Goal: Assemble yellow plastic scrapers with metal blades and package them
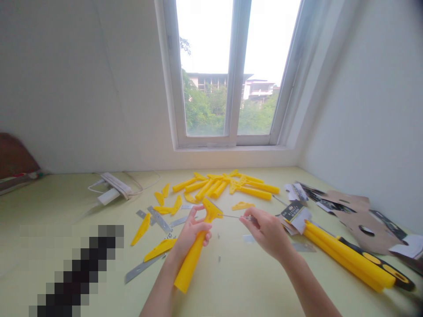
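Note:
My left hand point(195, 230) is wrapped round a yellow scraper point(191, 264), whose wide head points up and away from me. My right hand point(264, 229) grips a screwdriver point(233, 216) with a thin metal shaft; its handle is mostly hidden in the fingers. The shaft's tip reaches the scraper's head from the right, at or touching a screw spot. Left of my left hand lie loose yellow head pieces point(160, 250), flat metal blades point(142, 268) and a small heap of screws point(169, 234). Two small screws or similar bits point(219, 259) lie between my forearms.
Several yellow scrapers point(218, 187) are piled at the back under the window. At right are packaged scrapers point(350, 255), a black-and-yellow handle point(393, 270) and cardboard packaging point(357, 220). A white power strip point(115, 187) with cables is at back left. A pixelated dark shape point(79, 273) covers the left front.

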`<state>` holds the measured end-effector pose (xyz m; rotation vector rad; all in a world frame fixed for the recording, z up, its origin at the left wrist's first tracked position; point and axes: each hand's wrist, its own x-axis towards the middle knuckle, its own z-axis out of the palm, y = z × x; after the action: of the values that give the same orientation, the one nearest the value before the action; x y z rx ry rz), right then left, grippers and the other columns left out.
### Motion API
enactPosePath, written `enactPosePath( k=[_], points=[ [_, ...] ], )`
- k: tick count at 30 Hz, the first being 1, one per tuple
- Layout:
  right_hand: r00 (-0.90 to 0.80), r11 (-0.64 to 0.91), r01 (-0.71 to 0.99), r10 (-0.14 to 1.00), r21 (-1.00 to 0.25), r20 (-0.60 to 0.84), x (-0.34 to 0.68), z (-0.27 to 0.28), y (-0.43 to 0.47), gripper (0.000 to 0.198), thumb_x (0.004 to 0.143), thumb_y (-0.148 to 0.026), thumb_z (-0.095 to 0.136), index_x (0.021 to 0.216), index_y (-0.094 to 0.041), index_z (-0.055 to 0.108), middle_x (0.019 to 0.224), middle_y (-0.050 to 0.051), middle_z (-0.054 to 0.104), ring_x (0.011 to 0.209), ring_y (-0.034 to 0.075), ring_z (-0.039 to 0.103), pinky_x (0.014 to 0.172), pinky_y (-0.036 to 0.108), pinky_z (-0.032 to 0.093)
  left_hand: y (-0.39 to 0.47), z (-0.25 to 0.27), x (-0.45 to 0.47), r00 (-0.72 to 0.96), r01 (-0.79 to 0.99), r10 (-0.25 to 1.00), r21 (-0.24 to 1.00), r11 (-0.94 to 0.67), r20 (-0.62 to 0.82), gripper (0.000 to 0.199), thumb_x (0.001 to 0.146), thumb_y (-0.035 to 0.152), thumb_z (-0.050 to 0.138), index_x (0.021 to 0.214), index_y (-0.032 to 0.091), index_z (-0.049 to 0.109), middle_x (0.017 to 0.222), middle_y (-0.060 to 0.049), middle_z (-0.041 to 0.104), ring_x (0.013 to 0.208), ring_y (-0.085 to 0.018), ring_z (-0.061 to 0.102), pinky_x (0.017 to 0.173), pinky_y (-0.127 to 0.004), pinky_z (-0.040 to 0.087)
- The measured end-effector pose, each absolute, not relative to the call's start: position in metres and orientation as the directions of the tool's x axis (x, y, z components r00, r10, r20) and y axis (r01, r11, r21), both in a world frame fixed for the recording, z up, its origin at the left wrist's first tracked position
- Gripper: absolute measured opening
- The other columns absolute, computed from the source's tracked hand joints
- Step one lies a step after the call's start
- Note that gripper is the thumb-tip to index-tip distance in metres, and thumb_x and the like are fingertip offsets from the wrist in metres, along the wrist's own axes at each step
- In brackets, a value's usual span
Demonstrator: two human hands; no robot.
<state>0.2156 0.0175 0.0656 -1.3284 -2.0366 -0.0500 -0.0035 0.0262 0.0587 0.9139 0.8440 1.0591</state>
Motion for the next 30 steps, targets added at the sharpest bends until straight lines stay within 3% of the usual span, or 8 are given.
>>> enactPosePath(
  k=[11,16,21,26,30],
  points=[
    [-0.200,0.530,0.724,0.773,-0.441,0.602,0.219,0.065,0.024,0.017,0.087,-0.030,0.045,0.079,-0.020,0.057,0.071,0.002,0.062,0.065,0.014,0.057,0.058,0.024,0.044,0.025,0.060,-0.002,0.227,-0.360,0.967,0.913,0.191,-0.113,0.057,0.057,0.018,0.065,0.108,0.025,0.041,0.067,0.006,0.054,0.038,-0.004,0.045,0.036,-0.015,0.030],
    [-0.082,0.415,0.751,0.831,-0.514,0.550,0.229,0.053,0.036,0.018,0.084,-0.029,0.049,0.086,-0.021,0.064,0.085,0.005,0.068,0.076,0.018,0.062,0.067,0.030,0.048,0.032,0.055,-0.008,0.148,-0.389,0.980,0.903,0.181,-0.133,0.054,0.058,0.021,0.066,0.106,0.024,0.041,0.067,0.006,0.054,0.041,-0.005,0.048,0.039,-0.016,0.033],
    [-0.118,0.352,0.796,0.889,-0.493,0.443,0.230,0.032,0.046,0.018,0.080,-0.025,0.049,0.082,-0.021,0.067,0.082,0.004,0.069,0.076,0.021,0.064,0.072,0.035,0.049,0.033,0.056,-0.011,0.135,-0.443,0.983,0.880,0.172,-0.124,0.055,0.059,0.018,0.065,0.105,0.026,0.036,0.076,0.003,0.057,0.040,-0.004,0.047,0.039,-0.015,0.032],
    [-0.121,0.272,0.899,0.908,-0.344,0.401,0.216,0.026,0.045,0.013,0.075,-0.016,0.051,0.076,-0.018,0.064,0.083,0.007,0.065,0.087,0.024,0.058,0.077,0.038,0.044,0.029,0.060,-0.009,0.140,-0.449,0.983,0.878,0.167,-0.115,0.053,0.063,0.017,0.063,0.107,0.026,0.036,0.078,0.002,0.058,0.042,-0.003,0.047,0.040,-0.015,0.032],
    [-0.255,0.416,0.865,0.845,-0.280,0.470,0.190,0.030,0.037,0.014,0.078,-0.014,0.052,0.086,-0.020,0.062,0.089,0.007,0.063,0.090,0.023,0.055,0.080,0.038,0.040,0.026,0.061,-0.006,0.147,-0.443,0.984,0.882,0.160,-0.104,0.049,0.064,0.017,0.062,0.107,0.024,0.040,0.076,0.002,0.057,0.042,-0.003,0.047,0.041,-0.014,0.032]
  ],
)
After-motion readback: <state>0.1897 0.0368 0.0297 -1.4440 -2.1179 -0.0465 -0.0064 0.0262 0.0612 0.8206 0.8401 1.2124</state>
